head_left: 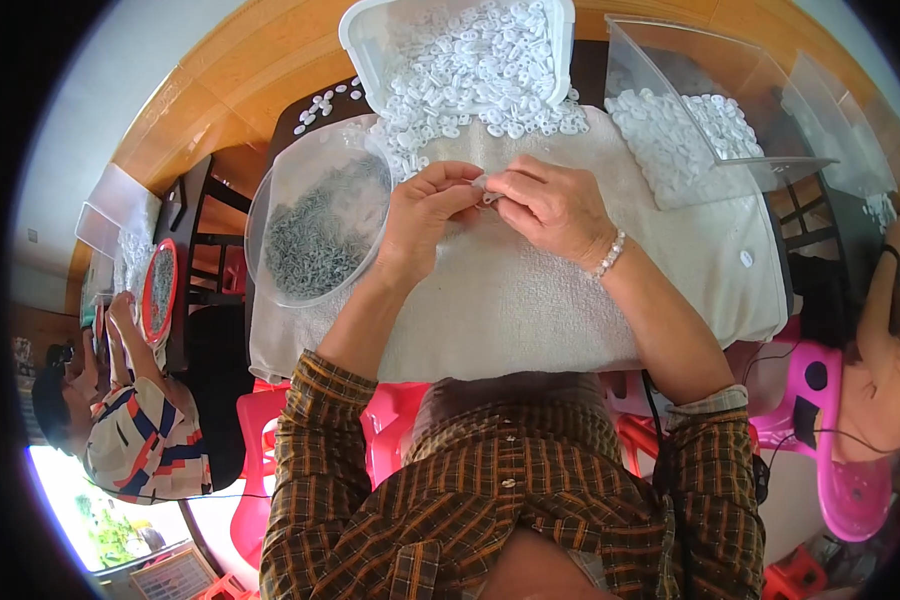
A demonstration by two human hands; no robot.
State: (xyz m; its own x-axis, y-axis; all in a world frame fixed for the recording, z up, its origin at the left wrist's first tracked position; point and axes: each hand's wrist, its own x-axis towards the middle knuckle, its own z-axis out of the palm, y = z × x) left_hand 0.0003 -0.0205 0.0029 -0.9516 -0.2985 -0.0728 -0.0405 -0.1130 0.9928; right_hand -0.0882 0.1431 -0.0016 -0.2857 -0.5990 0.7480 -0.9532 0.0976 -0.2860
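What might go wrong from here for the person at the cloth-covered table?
The small white piece could slip, since the left grip and right grip pinch it only by fingertips.
The left forearm, close beside the round tub, might nudge it.
Loose white pieces near the white bin could scatter.

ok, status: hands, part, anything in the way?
Left hand, right hand pinching small white plastic piece between them, partly hidden. Round clear tub left, white bin ahead. Nothing visibly blocking either hand.
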